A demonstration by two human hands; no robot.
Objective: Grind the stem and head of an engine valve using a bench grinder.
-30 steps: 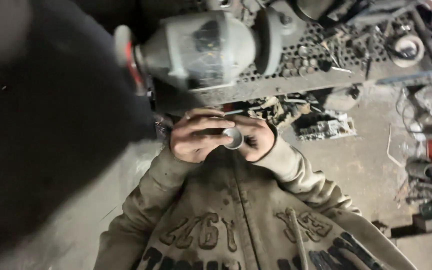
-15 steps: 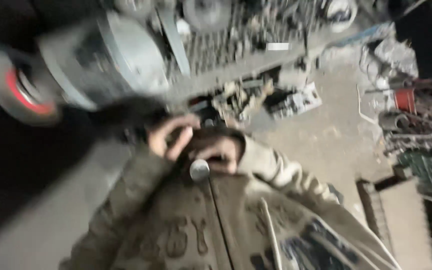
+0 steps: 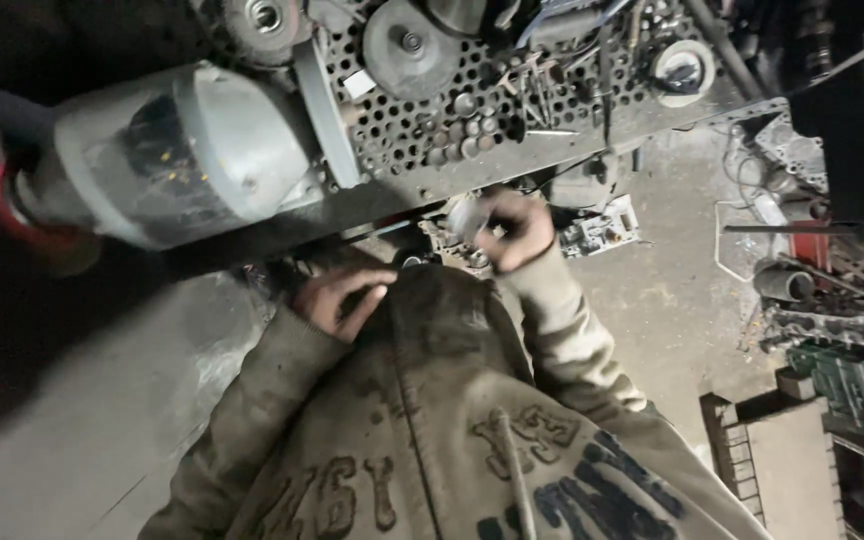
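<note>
Right hand (image 3: 514,232) pinches small metal ring (image 3: 467,215) by rim — likely light, rigid, slick; left hand (image 3: 337,300) loosely curled, empty, on jacket (image 3: 432,400).

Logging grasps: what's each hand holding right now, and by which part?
Right hand grips a small round metal part by its rim, between fingertips and thumb. Left hand rests against the jacket; nothing visible in it.

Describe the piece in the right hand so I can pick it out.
Start at the grey bench grinder on the perforated bench. Just below the bench edge, the right hand pinches a small round metal piece, blurred, pale and shiny against the dark clutter.
</note>
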